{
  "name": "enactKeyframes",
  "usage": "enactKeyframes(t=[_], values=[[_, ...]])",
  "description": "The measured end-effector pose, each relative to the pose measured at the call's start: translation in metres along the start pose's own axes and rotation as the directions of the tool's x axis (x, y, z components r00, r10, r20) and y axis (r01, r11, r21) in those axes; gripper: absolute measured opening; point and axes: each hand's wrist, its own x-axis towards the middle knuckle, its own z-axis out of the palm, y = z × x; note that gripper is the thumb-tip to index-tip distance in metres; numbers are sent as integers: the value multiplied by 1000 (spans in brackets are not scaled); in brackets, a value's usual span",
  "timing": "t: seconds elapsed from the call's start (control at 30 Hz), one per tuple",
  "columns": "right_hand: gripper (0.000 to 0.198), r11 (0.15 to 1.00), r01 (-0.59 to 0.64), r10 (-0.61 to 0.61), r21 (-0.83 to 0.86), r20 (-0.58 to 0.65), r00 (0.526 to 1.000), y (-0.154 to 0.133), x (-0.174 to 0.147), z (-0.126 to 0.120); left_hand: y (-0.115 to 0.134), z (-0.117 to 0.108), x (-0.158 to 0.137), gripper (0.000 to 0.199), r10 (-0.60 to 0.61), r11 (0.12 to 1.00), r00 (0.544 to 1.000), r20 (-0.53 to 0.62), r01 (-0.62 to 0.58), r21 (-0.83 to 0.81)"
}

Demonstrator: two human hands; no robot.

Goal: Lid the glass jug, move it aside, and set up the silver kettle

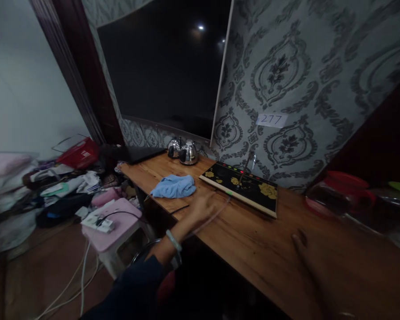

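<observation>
1. The blue cloth (pixel 174 186) lies crumpled on the table (pixel 250 242).
2. The left hand (pixel 202 208) blurs near a black cord (pixel 179 210) and pale tube (pixel 216 215); its grip cannot be told.
3. The flowered black panel (pixel 250 189) rests beside it; the step seems to be arranging lines, calling for a sure hold.
4. The right hand (pixel 309 254) is blurred, grip unclear.

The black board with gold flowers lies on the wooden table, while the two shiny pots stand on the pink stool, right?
Not quite: the head view shows the two shiny pots on the wooden table, not the pink stool. The black board does lie on that table.
</observation>
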Motion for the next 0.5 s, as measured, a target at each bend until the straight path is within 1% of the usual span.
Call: enactKeyframes(t=[0.03, 0.1, 0.17, 0.2, 0.27, 0.33, 0.4, 0.5], values=[[55, 1000, 7, -7, -4, 6, 1000, -1, 0, -1, -13, -11, 7, 46, -75, 994, 997, -32, 77, 75], [56, 1000, -7, 7, -13, 26, 1000, -1, 1, -2, -41, -27, 16, 55, -212, 950, 972, -101, 230, 211], [59, 999, -28, 29, -17, 46, 999, 2, 3, 1, -67, -37, 19, 62, -308, 891, 941, -137, 336, 306], [60, 999, -40, 41, -15, 49, 998, 5, 4, 2, -78, -39, 20, 65, -343, 866, 930, -128, 366, 340], [61, 998, -63, 63, 0, 50, 997, 10, 6, 5, -98, -41, 19, 67, -392, 835, 918, -58, 382, 396], [57, 998, -67, 66, 18, 42, 997, 13, 6, 7, -114, -43, 17, 57, -391, 826, 920, 2, 350, 443], [54, 998, -52, 51, 25, 6, 999, 15, 5, 8, -127, -46, 18, 46, -388, 810, 922, -11, 346, 473], [54, 999, -36, 38, 20, -55, 998, 15, 3, 10, -146, -59, 25, 45, -431, 774, 898, -87, 418, 475]])
